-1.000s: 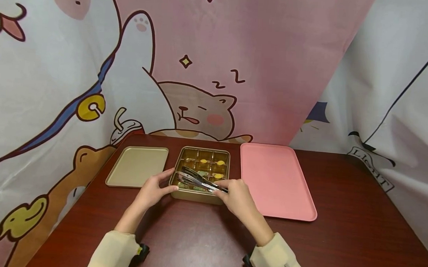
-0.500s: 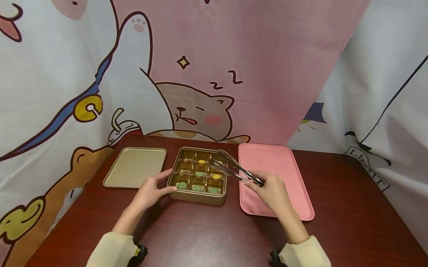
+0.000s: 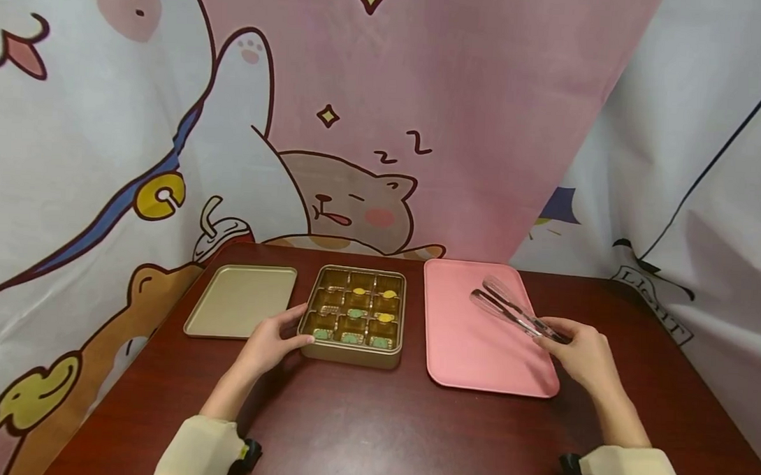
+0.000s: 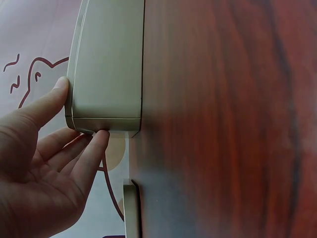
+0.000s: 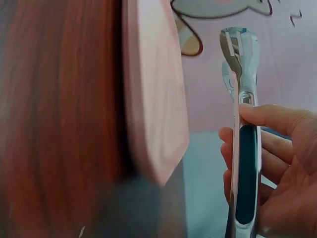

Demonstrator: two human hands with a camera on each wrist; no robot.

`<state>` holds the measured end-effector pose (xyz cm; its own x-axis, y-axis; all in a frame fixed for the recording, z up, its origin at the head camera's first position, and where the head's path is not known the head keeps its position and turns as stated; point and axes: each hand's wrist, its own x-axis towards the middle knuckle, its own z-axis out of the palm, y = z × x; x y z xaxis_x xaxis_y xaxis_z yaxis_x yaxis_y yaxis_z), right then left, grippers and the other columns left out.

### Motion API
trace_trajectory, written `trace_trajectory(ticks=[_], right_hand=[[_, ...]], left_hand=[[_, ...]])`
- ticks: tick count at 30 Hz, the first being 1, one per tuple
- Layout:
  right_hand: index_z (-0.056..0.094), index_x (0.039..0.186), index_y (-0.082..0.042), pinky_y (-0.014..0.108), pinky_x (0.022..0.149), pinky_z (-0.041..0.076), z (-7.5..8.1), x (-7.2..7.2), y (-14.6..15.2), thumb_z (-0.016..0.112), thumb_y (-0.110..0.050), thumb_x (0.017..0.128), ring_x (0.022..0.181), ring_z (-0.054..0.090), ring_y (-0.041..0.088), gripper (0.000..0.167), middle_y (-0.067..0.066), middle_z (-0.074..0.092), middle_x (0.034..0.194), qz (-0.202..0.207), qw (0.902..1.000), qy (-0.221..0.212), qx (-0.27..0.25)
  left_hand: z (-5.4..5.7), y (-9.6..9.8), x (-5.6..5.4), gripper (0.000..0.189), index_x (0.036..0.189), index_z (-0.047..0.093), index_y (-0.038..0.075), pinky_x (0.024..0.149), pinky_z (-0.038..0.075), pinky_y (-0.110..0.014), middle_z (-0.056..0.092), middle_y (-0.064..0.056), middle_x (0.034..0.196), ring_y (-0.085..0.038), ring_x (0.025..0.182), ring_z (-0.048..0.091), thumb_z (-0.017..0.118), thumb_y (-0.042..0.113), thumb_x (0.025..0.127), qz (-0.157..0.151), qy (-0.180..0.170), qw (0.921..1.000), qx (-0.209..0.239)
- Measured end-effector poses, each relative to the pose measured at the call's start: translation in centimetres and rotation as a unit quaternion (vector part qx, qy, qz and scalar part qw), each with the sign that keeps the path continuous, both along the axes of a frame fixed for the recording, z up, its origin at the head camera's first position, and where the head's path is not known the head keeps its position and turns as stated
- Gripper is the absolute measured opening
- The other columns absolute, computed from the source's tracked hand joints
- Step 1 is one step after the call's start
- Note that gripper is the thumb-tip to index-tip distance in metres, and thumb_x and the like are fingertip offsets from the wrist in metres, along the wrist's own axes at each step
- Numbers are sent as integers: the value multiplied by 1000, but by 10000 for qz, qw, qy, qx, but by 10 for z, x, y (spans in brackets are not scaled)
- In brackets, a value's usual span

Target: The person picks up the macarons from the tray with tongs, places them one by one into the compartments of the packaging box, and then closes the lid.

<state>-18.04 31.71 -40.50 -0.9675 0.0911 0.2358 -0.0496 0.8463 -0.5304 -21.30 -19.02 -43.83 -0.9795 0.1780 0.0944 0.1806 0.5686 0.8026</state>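
Note:
A square gold tin (image 3: pixel 350 354) holds a clear divided insert with small green and yellow pieces in several compartments. My left hand (image 3: pixel 278 340) grips its front left corner, the thumb at the front rim and the fingers against the left side. In the left wrist view that hand (image 4: pixel 54 163) touches the wall of the tin (image 4: pixel 106 64). Over the pink tray (image 3: pixel 477 353), my right hand (image 3: pixel 579 349) holds metal tongs (image 3: pixel 536 327) with spread tips and nothing between them. The right wrist view shows the thumb and fingers of this hand (image 5: pixel 285 163) around the tongs' dark-green handle (image 5: pixel 247 173).
A flat gold lid (image 3: pixel 242 301) lies left of the tin. The dark wooden table (image 3: pixel 374 426) extends in front of everything, and a printed cloth (image 3: pixel 485 129) hangs behind its back edge.
From above the tin, my right hand has swung rightward with the tongs to over the pink tray, uncovering the compartments. My left hand stays at the tin's corner.

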Motion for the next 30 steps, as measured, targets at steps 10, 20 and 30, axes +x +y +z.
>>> trace_trajectory(ticks=[10,20,30], right_hand=[[65,116,7,46,71,49,-22,5,44,74,-18,87,90,61,40,40,32,67,107,-145,9959,-875,188],[62,117,10,49,72,47,-23,0,62,75,-16,84,88,57,40,44,34,63,104,46,9875,-1518,421],[54,133,8,72,98,37,3,9,7,73,-24,88,124,44,54,58,38,49,134,523,9980,-243,253]], left_hand=[[-1,0,0,68,148,47,3,113,41,-51,46,-15,153,-36,137,50,76,16,89,22,-3,10000,-92],[-1,1,0,67,147,47,0,111,42,-51,47,-17,152,-37,134,53,75,13,89,5,41,10000,46],[10,-14,-4,63,148,47,4,108,44,-57,47,-20,151,-40,134,52,71,23,93,-5,205,9996,-181]])
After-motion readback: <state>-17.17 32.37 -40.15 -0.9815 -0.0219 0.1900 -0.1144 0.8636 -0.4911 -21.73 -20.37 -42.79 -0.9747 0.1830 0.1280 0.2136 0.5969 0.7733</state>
